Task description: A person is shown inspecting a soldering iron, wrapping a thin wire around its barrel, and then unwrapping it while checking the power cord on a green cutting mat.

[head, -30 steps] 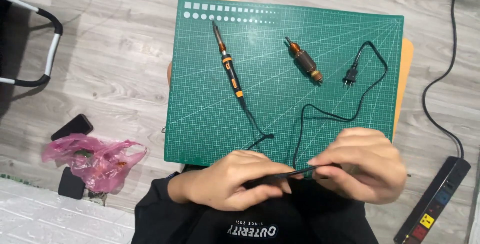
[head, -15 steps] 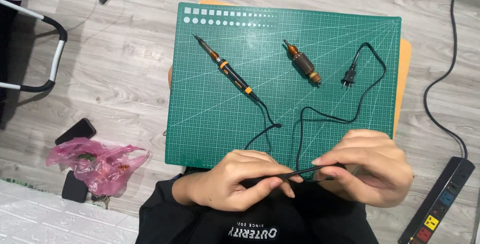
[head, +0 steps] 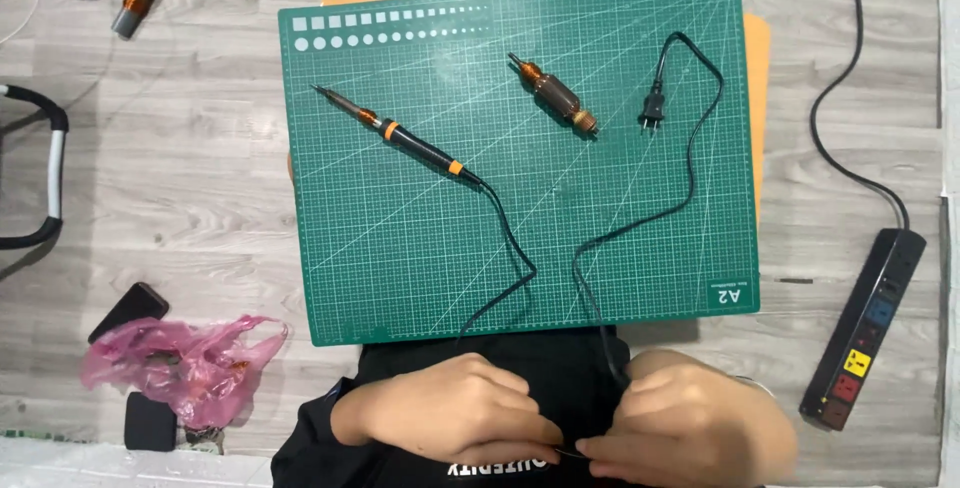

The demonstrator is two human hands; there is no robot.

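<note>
My left hand [head: 455, 413] and right hand [head: 690, 418], bottom centre, both pinch one black cord [head: 690, 163]. On one green mat [head: 400, 268]: one soldering iron [head: 400, 138], one motor armature [head: 552, 95], one plug [head: 653, 108].

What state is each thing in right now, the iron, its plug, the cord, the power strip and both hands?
Soldering iron: lying flat on the green mat, untouched.
Plug: unplugged, lying on the mat.
Cord: loose, looping off the mat's near edge to the hands.
Power strip: on the floor, sockets empty.
Left hand: pinching the cord.
Right hand: pinching the cord.
</note>
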